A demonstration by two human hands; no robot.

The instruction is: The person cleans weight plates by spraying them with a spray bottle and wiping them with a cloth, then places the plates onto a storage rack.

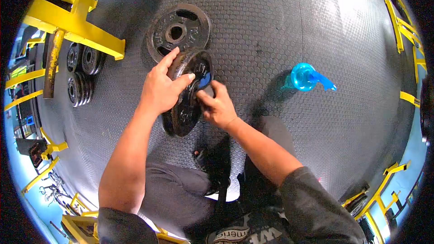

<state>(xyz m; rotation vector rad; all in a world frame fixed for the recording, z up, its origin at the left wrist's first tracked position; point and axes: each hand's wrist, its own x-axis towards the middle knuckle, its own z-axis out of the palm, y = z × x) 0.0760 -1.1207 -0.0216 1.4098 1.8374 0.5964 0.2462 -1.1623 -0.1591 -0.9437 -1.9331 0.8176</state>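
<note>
A black weight plate (187, 104) stands on edge on the floor in front of me, tilted a little. My left hand (160, 88) grips its upper rim, the thumb on the near face and the fingers over the edge. At the middle of the face is my right hand (218, 107), its fingers curled in and slightly blurred. A blue patch (205, 80) shows just above those fingers; whether it is a cloth or part of the plate is unclear. Behind, a second weight plate (199, 25) lies flat, its lower edge partly covered by the upright one.
A translucent blue bottle (302, 77) stands on the black rubber floor to the right. A yellow steel rack (86, 29) rises at the upper left, with several small weight plates (77, 89) beside it. More yellow frames (395, 25) line the right edge.
</note>
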